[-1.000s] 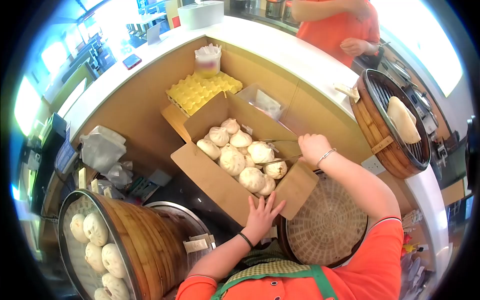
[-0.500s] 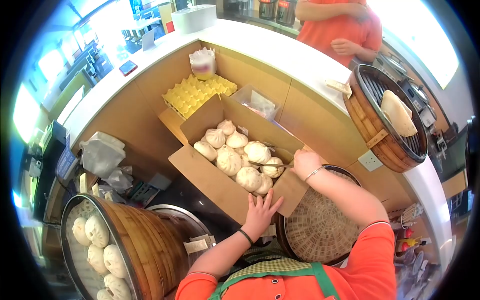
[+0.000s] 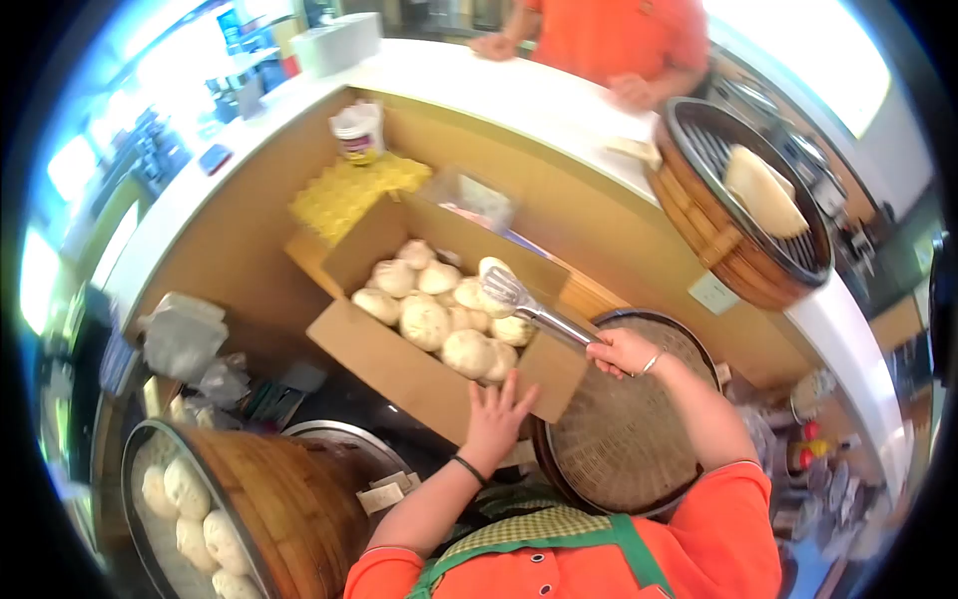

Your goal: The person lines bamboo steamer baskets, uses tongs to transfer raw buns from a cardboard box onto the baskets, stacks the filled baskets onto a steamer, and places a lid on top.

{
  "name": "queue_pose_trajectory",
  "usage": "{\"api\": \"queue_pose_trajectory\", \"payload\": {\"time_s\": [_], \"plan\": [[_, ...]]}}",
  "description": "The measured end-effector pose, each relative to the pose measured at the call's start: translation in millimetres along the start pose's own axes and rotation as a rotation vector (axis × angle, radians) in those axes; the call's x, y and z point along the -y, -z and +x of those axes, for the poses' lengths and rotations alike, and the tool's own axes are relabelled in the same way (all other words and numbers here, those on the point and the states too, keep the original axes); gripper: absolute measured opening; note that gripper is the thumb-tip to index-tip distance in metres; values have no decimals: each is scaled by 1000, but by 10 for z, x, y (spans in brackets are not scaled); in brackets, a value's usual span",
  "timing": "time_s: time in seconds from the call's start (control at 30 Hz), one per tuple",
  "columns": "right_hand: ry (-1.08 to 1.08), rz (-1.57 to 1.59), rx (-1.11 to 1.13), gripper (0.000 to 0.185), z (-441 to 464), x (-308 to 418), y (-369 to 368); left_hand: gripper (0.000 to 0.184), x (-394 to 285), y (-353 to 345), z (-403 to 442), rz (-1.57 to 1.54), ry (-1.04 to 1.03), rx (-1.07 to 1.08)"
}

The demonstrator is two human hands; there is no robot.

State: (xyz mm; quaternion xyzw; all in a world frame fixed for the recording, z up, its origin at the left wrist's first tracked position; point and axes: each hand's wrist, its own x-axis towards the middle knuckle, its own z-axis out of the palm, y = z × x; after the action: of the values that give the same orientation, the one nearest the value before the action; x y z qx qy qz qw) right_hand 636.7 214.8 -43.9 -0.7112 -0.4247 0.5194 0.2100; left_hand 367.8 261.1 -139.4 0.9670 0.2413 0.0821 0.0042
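Steamed buns (image 3: pixel 424 321) lie heaped inside the open cardboard box (image 3: pixel 384 364), several with pleated tops. Metal tongs (image 3: pixel 559 324) slant in over the box's right end, their slotted head above the buns there and partly covering a pale bun (image 3: pixel 491 267). Whether the tongs pinch that bun, and how far apart their arms stand, I cannot tell.

The right hand (image 3: pixel 624 352), just past the box's right end, is closed around the handle of the tongs, fingers wrapped and thumb along the metal. The left hand (image 3: pixel 494 424) lies on the box's near side by the right corner, its fingers spread apart and pressed on the cardboard, with the fingertips close to the nearest buns.

Right of the box and partly under the right arm sits a round steamer with a woven mat (image 3: pixel 624 429). Behind the box are a yellow egg tray (image 3: pixel 349 190), a white tub (image 3: pixel 357 132) and a clear plastic container (image 3: pixel 474 197). To the box's lower left stands a bamboo steamer (image 3: pixel 279 499) holding more buns (image 3: pixel 187 489). Well beyond the box's far right, another bamboo steamer (image 3: pixel 704 225) holds a folded pale piece (image 3: pixel 763 190). A co-worker in an orange shirt (image 3: pixel 619 40) stands behind the white counter (image 3: pixel 449 75), beyond the box.
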Motion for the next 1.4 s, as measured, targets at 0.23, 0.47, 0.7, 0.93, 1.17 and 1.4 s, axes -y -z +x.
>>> {"api": "queue_pose_trajectory", "payload": {"time_s": [0.23, 0.47, 0.7, 0.93, 1.17, 1.4], "plan": [[-3, -550, -485, 43, -1684, -857, 201, 62, 8, 6, 49, 24, -1, -43], [-329, -979, -693, 55, -1542, -989, 24, 59, 31, 21, 112, -37, 47, -67], [4, -919, -646, 54, -1413, 118, -148, 60, 23, -11, 82, -18, 32, -115], [197, -993, -241, 57, -1, 486, -367, 61, 46, -97, 0, -39, -14, -179], [145, -949, -48, 66, 25, 754, -229, 59, 81, -97, 9, -41, -4, -207], [17, -783, 127, 68, 250, 687, -203, 59, 57, -103, 41, -90, 5, -227]]}}
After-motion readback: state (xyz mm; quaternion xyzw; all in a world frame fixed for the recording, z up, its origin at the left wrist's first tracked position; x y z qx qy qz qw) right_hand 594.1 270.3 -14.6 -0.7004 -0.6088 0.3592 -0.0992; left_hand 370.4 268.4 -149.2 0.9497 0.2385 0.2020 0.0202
